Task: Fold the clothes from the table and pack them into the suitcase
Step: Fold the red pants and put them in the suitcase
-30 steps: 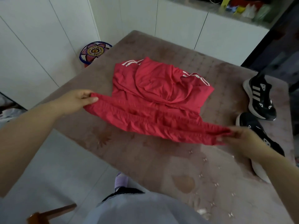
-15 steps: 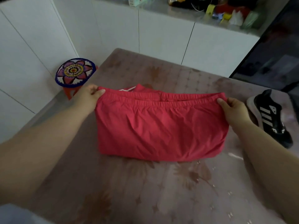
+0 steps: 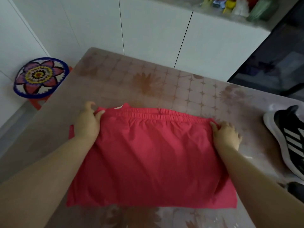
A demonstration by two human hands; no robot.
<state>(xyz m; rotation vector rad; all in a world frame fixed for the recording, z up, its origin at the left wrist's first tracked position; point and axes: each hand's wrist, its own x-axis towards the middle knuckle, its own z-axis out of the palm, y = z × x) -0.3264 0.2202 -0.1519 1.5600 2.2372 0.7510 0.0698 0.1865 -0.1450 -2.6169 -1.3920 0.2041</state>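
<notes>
Head camera looks down at a table [image 3: 164,89] with a brown flower cover. The red pants [image 3: 148,162] lie flat on the table, in the middle and close to the person. They are folded into a wide block. The long side runs from left to right. The stretchy waist band is on the far edge and points away from the person. The smooth folded edge is on the near side. The right end sits a little nearer to the person than the left end. A small red flap sticks out on the left, behind the left wrist.

The left hand [image 3: 87,124] holds the far left corner of the waist band. Its thumb lies on top of the cloth and the other fingers are curled at the edge, so it pinches the corner. The right hand [image 3: 227,137] is at the far right corner. Its thumb rests on the cloth, and the other fingers are bent and spread apart on the table just beside it. I cannot tell if that hand grips the cloth or only presses it.

A black and white shoe [image 3: 286,139] lies on the right side of the table, apart from the pants. A round stool [image 3: 41,77] with a bright flower top stands on the floor to the left. White cupboards [image 3: 156,30] stand behind the table.
</notes>
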